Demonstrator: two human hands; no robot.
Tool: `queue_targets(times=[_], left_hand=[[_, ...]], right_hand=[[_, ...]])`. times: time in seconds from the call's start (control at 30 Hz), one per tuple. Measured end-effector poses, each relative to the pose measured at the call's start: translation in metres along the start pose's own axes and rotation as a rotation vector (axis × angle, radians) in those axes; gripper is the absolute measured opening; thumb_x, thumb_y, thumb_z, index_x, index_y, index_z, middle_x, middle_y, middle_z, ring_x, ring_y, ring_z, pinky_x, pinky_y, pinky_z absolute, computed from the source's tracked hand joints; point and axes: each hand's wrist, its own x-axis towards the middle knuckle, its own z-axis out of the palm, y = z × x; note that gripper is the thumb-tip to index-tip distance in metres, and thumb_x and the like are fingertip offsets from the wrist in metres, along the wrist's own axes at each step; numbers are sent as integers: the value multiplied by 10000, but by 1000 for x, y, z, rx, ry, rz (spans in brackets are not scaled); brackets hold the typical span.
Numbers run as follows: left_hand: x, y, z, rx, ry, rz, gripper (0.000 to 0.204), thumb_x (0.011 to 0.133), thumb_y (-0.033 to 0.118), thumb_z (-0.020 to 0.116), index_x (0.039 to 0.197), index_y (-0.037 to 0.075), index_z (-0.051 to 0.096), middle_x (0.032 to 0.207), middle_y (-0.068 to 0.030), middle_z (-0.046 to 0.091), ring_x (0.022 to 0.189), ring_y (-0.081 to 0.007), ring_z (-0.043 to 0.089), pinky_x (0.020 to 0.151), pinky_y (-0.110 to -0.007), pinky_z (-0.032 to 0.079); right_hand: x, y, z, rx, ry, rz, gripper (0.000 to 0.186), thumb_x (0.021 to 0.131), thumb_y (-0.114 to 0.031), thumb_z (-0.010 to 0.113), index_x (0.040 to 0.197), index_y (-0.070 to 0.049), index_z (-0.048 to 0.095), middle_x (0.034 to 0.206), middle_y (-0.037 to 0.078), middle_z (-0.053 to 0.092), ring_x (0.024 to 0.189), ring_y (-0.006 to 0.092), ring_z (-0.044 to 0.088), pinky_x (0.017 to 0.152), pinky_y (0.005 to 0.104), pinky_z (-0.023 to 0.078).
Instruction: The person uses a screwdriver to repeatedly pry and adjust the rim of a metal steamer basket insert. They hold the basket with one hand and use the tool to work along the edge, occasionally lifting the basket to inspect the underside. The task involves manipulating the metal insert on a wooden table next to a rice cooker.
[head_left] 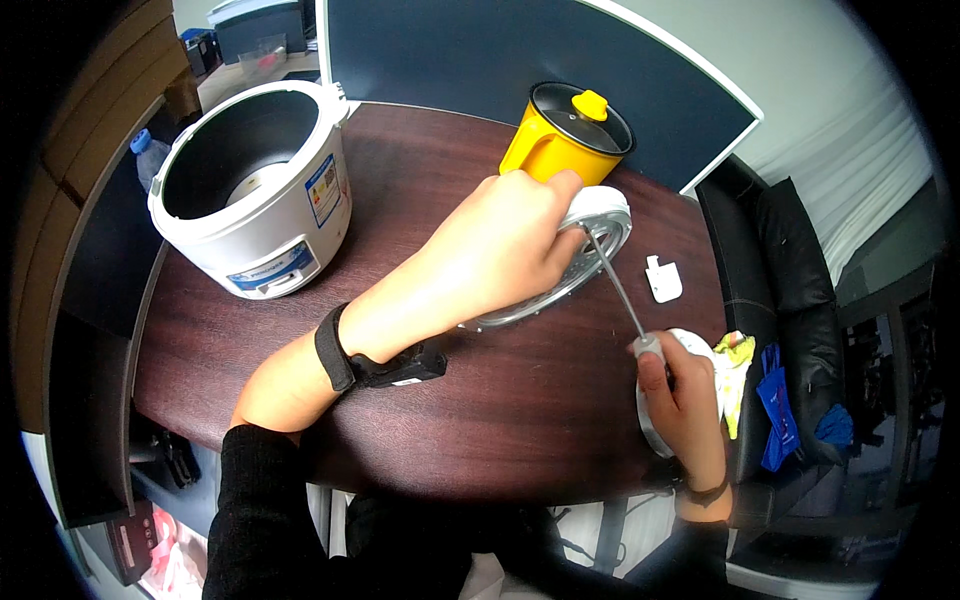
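My left hand (515, 240) is closed on a round lid (607, 222) with a white edge and a silvery metal underside. The lid is tilted on edge above the table, partly hidden behind that hand. In my right hand (685, 405) is a screwdriver (622, 292), gripped by its pale handle. Its thin metal shaft reaches up to the lid near my left thumb; what the tip touches cannot be made out. A white curved part (690, 342) lies under and behind my right hand, mostly covered. Between the lid and the table's right side lies a small white plastic piece (664, 281).
A white rice cooker body (275, 235) stands uncovered at the left of the dark wood table (480, 410). A yellow pot (565, 155) with a lid is at the back, before a dark partition (430, 60). A yellow cloth (735, 375) hangs near the right edge, beside a black sofa (740, 250).
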Motion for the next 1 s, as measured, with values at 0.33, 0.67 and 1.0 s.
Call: queue_targets(times=[0.33,0.67,1.0], left_hand=[[-1,4,3,11,43,4,246,834,98,672,1015,-28,564,662,-232,624,667,-397,666,609,-443,541],[-3,5,5,2,67,9,205,837,86,667,969,-28,558,651,-233,622,657,-400,666,606,-445,544],[-2,4,6,43,83,-3,187,839,94,673,938,-21,563,647,-229,625,657,-398,667,609,-445,545]], right_hand=[[-10,-4,18,955,-275,358,497,1040,-466,420,1070,2,584,647,27,540,449,85,479,410,217,343],[-11,-9,18,1010,-284,363,465,1047,-439,421,1071,1,573,636,38,548,451,97,494,408,219,351],[3,-15,-4,240,-39,182,220,976,-225,612,968,-6,632,650,61,608,471,137,559,443,263,401]])
